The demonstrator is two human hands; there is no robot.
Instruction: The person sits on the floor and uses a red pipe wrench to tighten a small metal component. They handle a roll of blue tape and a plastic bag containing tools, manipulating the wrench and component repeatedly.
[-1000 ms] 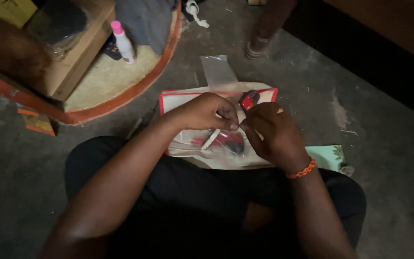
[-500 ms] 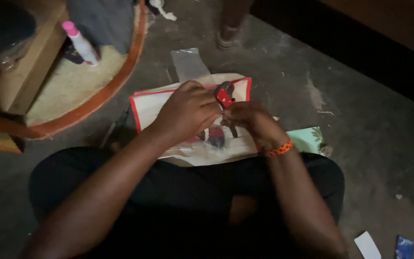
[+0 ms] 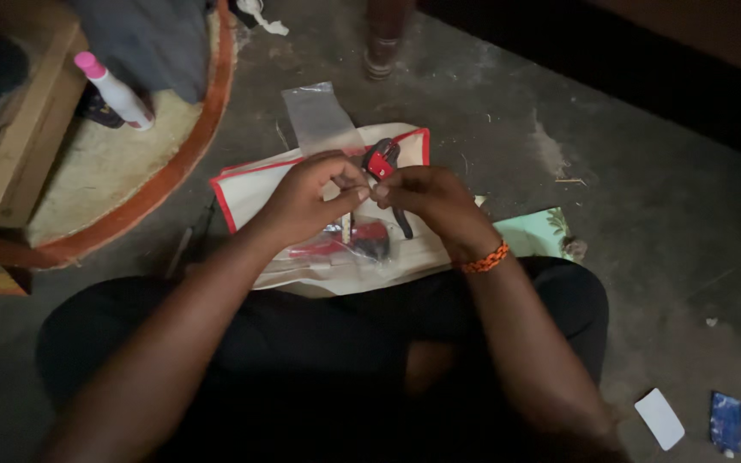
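Pinching together, left hand and right hand grip pliers

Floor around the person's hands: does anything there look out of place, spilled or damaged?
Nothing looks spilled or broken. Both hands, left hand and right hand, meet at a red and black hand tool above a cream cloth with red edging. Loose bits lie about: a clear plastic bag, a white card and a small blue packet.

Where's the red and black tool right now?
In the head view, centre frame: the red and black tool is held between the left hand and right hand, above the red-edged cloth bag.
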